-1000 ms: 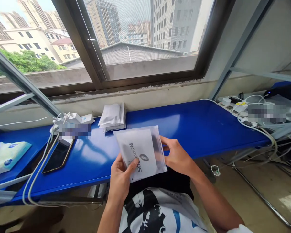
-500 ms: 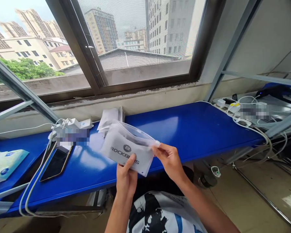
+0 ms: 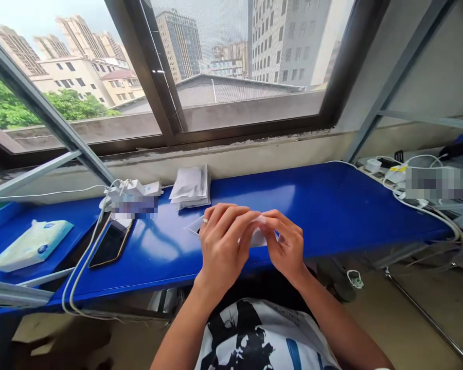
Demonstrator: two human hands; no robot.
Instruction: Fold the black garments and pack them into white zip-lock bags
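Blue table (image 3: 332, 205) beneath window (image 3: 231, 67); hands (image 3: 250, 241) gripping translucent pouch (image 3: 259, 237).

Black phone (image 3: 111, 241), tissue pack (image 3: 33, 245), window (image 3: 235, 67), apparently a power strip (image 3: 133, 189)

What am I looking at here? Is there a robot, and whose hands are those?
There's no robot here. These are a person's own two bare hands, and every picture comes from one camera worn on that person's head, looking forward and down. That's why you see the arms reaching away from you.

The left hand and right hand pinch a thin, whitish pouch between them. The fingers hide most of it.

On the blue table there's a stack of pale packets near the wall, a dark phone, and white plugs with cables. Further left lies a soft pack, maybe tissues. Behind is a big window with buildings outside.
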